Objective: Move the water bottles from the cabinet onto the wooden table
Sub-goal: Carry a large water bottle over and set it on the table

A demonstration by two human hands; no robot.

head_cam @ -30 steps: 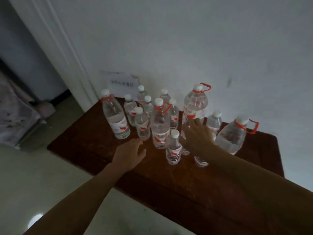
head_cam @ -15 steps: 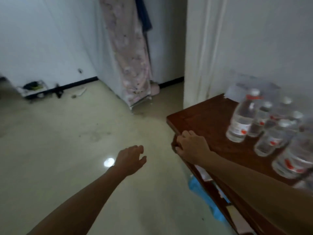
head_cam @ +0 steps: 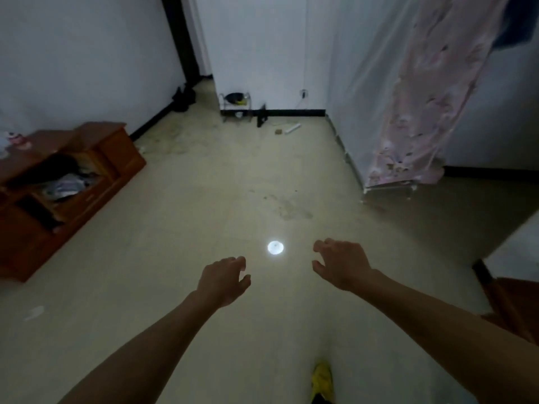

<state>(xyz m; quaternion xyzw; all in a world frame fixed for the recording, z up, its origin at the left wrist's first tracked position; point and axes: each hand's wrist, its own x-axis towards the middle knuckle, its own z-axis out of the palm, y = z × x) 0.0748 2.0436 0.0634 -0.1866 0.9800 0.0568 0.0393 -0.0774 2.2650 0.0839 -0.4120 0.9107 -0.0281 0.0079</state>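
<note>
No bottles show here, only the cabinet (head_cam: 67, 182) at far left across the floor (head_cam: 204, 217), so with left hand (head_cam: 223, 279) and right hand (head_cam: 342, 265) empty, fingers loosely spread, we expect slick, squashy, heavy-when-full bottles best gripped mid-body.

We see a smooth, glossy floor (head_cam: 204, 228) mirroring a round light spot. Left of that floor stands a cabinet (head_cam: 58, 182) of reddish, faintly shiny wood. Right of it hangs a thin, matt patterned cloth curtain (head_cam: 408, 106). Beyond it, the painted wall (head_cam: 87, 53) looks matt.
</note>
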